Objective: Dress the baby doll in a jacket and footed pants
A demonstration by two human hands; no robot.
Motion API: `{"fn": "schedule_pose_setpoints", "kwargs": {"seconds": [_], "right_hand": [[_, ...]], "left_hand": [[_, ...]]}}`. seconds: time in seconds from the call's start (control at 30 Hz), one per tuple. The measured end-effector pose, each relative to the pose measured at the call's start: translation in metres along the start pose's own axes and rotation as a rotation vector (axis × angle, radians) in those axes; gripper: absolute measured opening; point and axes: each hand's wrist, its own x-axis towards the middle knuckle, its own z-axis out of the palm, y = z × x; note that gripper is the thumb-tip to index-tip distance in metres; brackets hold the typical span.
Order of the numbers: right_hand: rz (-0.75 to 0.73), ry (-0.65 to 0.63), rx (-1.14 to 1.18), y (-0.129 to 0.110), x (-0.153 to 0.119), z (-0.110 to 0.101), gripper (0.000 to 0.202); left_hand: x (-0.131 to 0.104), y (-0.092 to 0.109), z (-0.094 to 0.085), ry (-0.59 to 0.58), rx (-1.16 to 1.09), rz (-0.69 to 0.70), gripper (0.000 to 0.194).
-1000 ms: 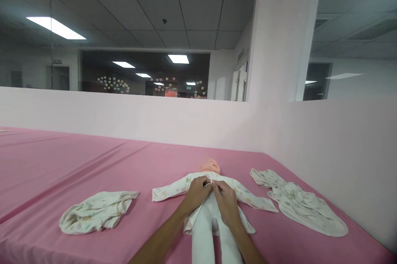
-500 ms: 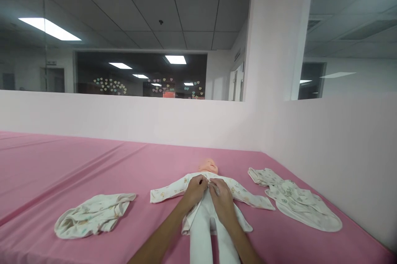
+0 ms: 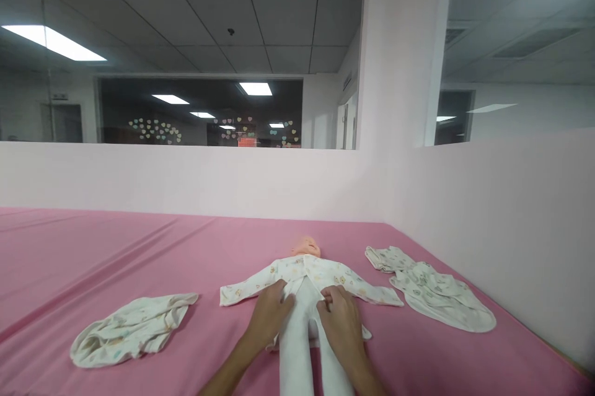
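A doll lies on its back on the pink sheet, its head (image 3: 307, 246) pointing away from me. It wears a white patterned top (image 3: 325, 269) with both sleeves spread out and white legwear (image 3: 296, 356). At the chest the top's front edges meet, and below that they part. My left hand (image 3: 270, 312) rests on the left side of the top, thumb and fingers apart. On the right side, my right hand (image 3: 341, 321) has its fingers curled at the front edge of the top, pinching the cloth.
A crumpled patterned garment (image 3: 132, 329) lies on the pink sheet (image 3: 223, 346) to the left. Another patterned garment (image 3: 437, 290) lies to the right, near the white wall (image 3: 506, 216). Windows are set above the low wall behind.
Both hands have left the top's neckline and moved down the chest, farther apart. The neckline is now uncovered, with its edges together. The view has shifted slightly.
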Motion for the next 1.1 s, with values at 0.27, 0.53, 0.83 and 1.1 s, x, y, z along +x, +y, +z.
{"fn": "schedule_pose_setpoints", "kwargs": {"seconds": [0.27,0.53,0.83,1.1], "right_hand": [[-0.052,0.022,-0.079,-0.004,-0.005,-0.001,0.012],[0.093,-0.014,0.458,-0.015,0.005,-0.003,0.015],[0.182,-0.059,0.708,-0.017,0.001,0.0,0.023],[0.179,-0.074,0.736,-0.014,0.001,0.004,0.025]], "left_hand": [[0.004,0.011,0.002,0.022,-0.07,0.055,0.02],[0.009,0.022,0.016,0.085,-0.209,0.156,0.015],[0.0,0.018,0.027,0.111,-0.194,0.221,0.013],[0.0,0.019,0.027,0.116,-0.243,0.168,0.011]]}}
